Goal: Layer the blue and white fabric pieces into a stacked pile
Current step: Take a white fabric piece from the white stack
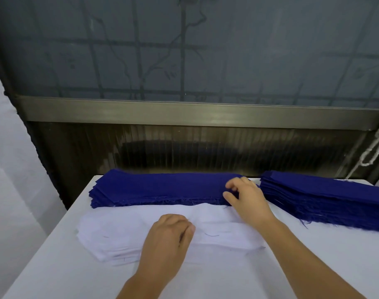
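Observation:
A long stack of dark blue fabric pieces lies across the back of the white table. In front of it lies a stack of white fabric pieces. My left hand rests on the white stack with curled fingers that pinch its top piece. My right hand is at the right end of the blue stack, thumb and fingers pinching the edge of a blue piece. A second blue stack lies at the right.
The table backs onto a dark ribbed wall panel under a metal rail. A white curtain hangs at the left. A knotted cord hangs at the far right. Bare tabletop lies in front of the white stack.

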Available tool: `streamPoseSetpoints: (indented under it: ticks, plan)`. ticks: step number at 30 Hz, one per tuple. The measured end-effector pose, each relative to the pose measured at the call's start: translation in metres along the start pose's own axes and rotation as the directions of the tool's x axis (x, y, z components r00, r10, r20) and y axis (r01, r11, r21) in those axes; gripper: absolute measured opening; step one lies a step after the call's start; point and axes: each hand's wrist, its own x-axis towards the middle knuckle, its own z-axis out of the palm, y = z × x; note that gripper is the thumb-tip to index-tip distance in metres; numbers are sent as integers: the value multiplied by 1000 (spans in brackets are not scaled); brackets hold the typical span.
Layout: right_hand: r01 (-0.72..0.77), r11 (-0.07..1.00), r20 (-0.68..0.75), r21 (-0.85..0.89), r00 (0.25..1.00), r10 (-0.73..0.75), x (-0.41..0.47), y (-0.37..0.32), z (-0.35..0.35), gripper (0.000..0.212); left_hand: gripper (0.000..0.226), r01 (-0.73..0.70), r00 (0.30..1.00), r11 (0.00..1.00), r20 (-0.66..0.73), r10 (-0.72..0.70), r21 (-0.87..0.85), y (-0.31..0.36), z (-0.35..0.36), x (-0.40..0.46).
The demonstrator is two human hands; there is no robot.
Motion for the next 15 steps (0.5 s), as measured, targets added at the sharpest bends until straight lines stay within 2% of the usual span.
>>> streamPoseSetpoints:
  ticks: [4, 7, 11, 15]
  plan:
    - [-49, 999, 134, 8, 990, 48, 18, 8, 0, 7, 28, 3, 997, 1000, 71, -4, 21, -3, -5, 7]
    - [-12, 1000, 160, 22, 987, 8, 22, 11, 1, 11, 23, 40, 998, 998, 44, -42, 48, -4, -9, 27]
    - [2, 999, 156, 35, 988, -8, 28, 11, 4, 20, 33, 44, 999, 998, 6, -44, 38, -4, -7, 61]
    - [57, 996, 203, -74, 978, -41, 39, 13, 3, 20, 43, 79, 992, 997, 95, -81, 28, -9, 4, 87]
